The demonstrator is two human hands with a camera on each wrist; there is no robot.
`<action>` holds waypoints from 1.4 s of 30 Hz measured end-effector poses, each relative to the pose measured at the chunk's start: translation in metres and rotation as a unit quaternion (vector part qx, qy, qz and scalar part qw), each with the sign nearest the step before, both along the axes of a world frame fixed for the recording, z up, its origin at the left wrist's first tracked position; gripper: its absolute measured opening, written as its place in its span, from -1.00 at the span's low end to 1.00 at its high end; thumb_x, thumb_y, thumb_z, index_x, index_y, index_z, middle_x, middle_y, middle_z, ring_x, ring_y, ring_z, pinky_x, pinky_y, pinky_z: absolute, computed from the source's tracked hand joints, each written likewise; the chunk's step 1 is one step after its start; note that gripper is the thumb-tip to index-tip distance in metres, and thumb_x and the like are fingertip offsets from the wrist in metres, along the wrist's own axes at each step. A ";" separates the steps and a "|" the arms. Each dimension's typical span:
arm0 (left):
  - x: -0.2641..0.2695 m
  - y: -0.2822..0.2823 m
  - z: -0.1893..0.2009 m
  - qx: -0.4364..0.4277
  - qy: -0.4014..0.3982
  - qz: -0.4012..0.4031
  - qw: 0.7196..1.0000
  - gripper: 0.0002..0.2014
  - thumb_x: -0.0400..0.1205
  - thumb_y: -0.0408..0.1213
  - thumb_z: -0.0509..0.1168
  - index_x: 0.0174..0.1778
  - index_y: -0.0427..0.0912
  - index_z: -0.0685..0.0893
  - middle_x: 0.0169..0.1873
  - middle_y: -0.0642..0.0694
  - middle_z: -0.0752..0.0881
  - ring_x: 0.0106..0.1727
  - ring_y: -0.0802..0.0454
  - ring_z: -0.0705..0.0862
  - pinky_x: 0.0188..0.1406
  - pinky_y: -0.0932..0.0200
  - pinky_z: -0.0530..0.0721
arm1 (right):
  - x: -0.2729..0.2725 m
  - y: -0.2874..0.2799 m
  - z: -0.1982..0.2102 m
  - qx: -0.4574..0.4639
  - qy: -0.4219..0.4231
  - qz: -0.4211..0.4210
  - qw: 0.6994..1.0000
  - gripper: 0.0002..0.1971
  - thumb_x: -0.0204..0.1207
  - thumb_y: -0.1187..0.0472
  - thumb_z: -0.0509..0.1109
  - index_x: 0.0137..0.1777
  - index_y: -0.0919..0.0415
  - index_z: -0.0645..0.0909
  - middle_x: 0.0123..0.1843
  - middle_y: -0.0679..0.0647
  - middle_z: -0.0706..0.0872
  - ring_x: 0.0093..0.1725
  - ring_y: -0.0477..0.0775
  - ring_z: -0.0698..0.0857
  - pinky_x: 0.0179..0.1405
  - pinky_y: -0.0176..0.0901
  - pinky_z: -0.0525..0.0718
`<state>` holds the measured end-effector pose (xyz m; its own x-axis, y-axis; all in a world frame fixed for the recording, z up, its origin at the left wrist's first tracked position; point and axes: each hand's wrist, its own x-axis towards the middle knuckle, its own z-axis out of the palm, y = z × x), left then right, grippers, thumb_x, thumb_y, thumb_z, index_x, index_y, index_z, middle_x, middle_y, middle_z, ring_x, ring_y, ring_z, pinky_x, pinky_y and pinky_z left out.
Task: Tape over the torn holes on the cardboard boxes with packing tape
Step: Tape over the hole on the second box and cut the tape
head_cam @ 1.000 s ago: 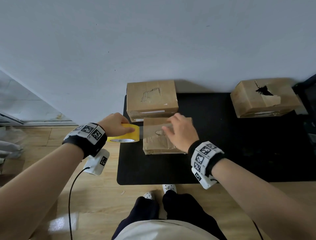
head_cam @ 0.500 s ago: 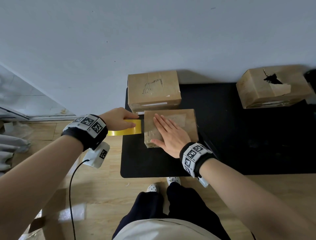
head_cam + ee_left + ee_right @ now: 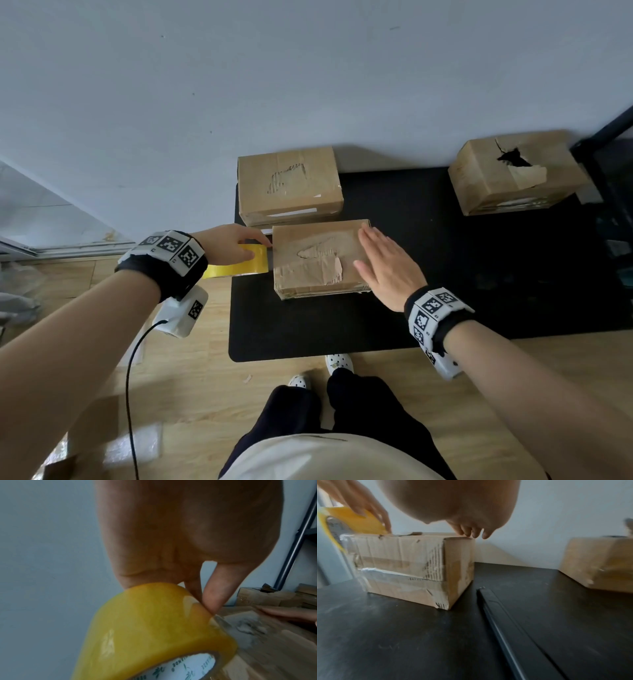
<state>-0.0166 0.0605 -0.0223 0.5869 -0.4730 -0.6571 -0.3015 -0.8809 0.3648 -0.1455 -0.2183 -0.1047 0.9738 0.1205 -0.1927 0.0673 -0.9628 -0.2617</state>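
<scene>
A strip is being laid across the front box (image 3: 320, 257): tape roll (image 3: 239, 262) gripped by the left hand (image 3: 229, 245), right hand (image 3: 385, 269) flat, fingers straight. Cutting is judged next.

tape roll (image 3: 245, 262) left of box (image 3: 318, 258)

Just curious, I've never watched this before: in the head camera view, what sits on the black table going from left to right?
Yellow tape roll in the left hand → near cardboard box → right hand → torn box.
</scene>
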 end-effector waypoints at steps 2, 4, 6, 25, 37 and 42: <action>0.001 -0.002 0.001 -0.005 -0.007 -0.001 1.000 -0.56 0.60 -0.39 0.17 0.38 0.05 0.53 0.44 -0.02 0.48 0.41 0.00 0.43 0.41 0.14 0.29 | -0.009 -0.013 0.003 0.012 -0.032 -0.060 0.998 -0.43 0.71 0.02 0.02 0.64 0.28 0.15 0.69 0.16 0.18 0.64 0.07 0.25 0.59 -0.09 0.25; 0.002 -0.003 0.003 -0.009 -0.011 0.001 1.000 -0.57 0.59 -0.41 0.18 0.36 0.03 0.55 0.40 -0.03 0.51 0.39 0.01 0.44 0.35 0.18 0.30 | -0.015 -0.022 0.001 0.000 -0.029 -0.100 0.995 -0.51 0.69 0.16 0.16 0.58 0.28 0.28 0.61 0.18 0.34 0.53 0.11 0.42 0.45 -0.06 0.44; 0.003 -0.005 0.003 -0.010 -0.012 0.004 1.000 -0.58 0.59 -0.41 0.18 0.34 0.03 0.56 0.37 -0.03 0.53 0.37 0.01 0.45 0.35 0.16 0.32 | -0.018 -0.026 -0.005 -0.020 0.003 -0.127 0.992 -0.56 0.65 0.16 0.24 0.49 0.28 0.38 0.46 0.19 0.48 0.37 0.16 0.54 0.28 -0.03 0.56; 0.001 -0.009 0.001 -0.004 -0.042 -0.008 0.999 -0.71 0.64 -0.17 0.23 0.29 0.03 0.58 0.32 0.00 0.57 0.33 0.02 0.49 0.29 0.20 0.34 | -0.024 -0.038 0.007 -0.011 0.176 -0.293 0.940 -0.62 0.56 0.16 0.41 0.32 0.29 0.50 0.26 0.22 0.63 0.21 0.27 0.66 0.09 0.00 0.63; 0.000 -0.006 -0.004 0.001 -0.062 0.005 0.998 -0.71 0.62 -0.17 0.23 0.26 0.03 0.61 0.32 -0.07 0.56 0.34 -0.03 0.50 0.36 0.07 0.42 | 0.005 0.000 0.093 0.479 0.204 -0.257 0.815 -0.74 0.59 0.37 0.36 0.26 0.29 0.61 0.09 0.31 0.75 -0.02 0.21 0.80 -0.04 0.07 0.79; -0.003 -0.007 -0.002 -0.009 -0.066 0.004 0.998 -0.69 0.64 -0.21 0.21 0.30 -0.06 0.59 0.33 -0.10 0.55 0.35 -0.04 0.49 0.30 0.14 0.39 | 0.007 0.051 0.084 0.540 0.326 -0.226 0.742 -0.73 0.65 0.35 0.26 0.30 0.41 0.56 0.12 0.32 0.72 -0.01 0.22 0.77 -0.01 0.10 0.78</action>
